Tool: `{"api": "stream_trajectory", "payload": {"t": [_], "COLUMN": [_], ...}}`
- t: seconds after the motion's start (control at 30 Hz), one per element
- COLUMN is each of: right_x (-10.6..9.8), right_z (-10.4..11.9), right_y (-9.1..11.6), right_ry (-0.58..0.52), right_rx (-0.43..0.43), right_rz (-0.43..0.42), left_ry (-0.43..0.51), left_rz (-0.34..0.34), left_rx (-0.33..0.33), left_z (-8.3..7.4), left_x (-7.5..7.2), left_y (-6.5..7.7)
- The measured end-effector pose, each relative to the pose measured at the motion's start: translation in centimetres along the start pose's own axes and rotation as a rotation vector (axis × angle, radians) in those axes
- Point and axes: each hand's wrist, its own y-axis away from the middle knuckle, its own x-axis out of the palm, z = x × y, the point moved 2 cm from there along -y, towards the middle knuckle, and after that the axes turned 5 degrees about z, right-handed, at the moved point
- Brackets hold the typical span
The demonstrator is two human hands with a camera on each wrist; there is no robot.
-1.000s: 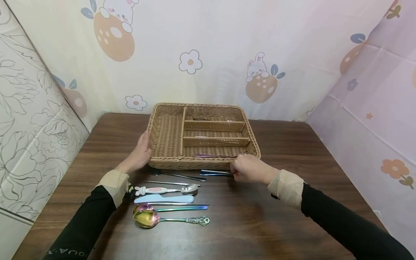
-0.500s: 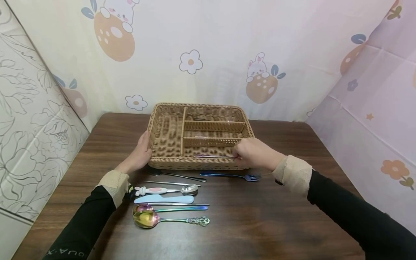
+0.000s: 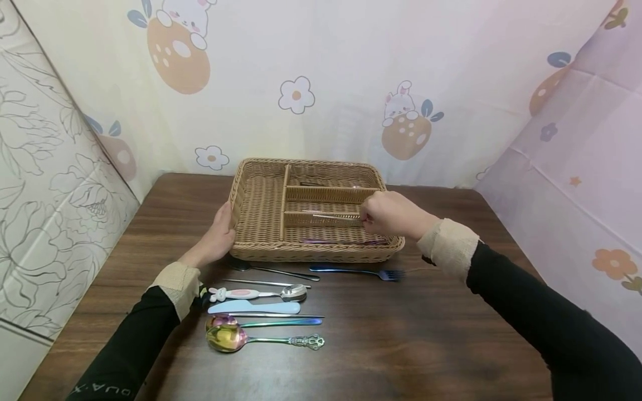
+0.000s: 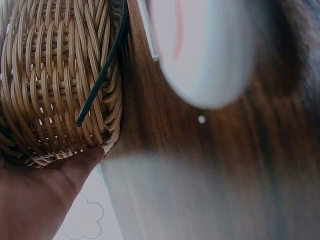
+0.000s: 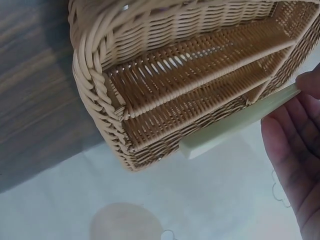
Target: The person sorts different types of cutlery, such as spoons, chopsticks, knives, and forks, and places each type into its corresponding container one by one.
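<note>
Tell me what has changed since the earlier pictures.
The right hand, pinching a pale utensil, has moved forward from the near edge of the basket to over its right rim, fully uncovering the blue fork. The left hand stays on the basket's left side; the light blue knife and rabbit spoon haven't moved.

I see black sleeves (image 3: 531,317) on both arms, beige wraps (image 3: 448,244) around the wrists, pale lettering (image 3: 104,389) near my left forearm's lower edge, and bare hands (image 3: 215,236).
</note>
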Motion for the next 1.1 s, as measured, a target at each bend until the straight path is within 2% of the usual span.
{"api": "stream_trajectory", "payload": {"t": [0.27,0.7,1.1], "right_x": [0.3,1.2,1.9], "right_z": [-1.4,-3.6,-4.3], "right_y": [-1.7,-4.2,-6.1], "right_ry": [-0.041,-0.041,-0.026], "right_rx": [0.0,0.024,0.076], "right_rz": [0.018,0.061,0.083], "left_ry": [-0.012,-0.022,-0.007], "left_rz": [0.005,0.003,-0.004], "left_rx": [-0.015,-0.014,-0.013], "left_z": [0.0,0.2,0.4], "left_x": [-0.1,0.1,0.2], "left_y": [0.0,0.0,-0.2]}}
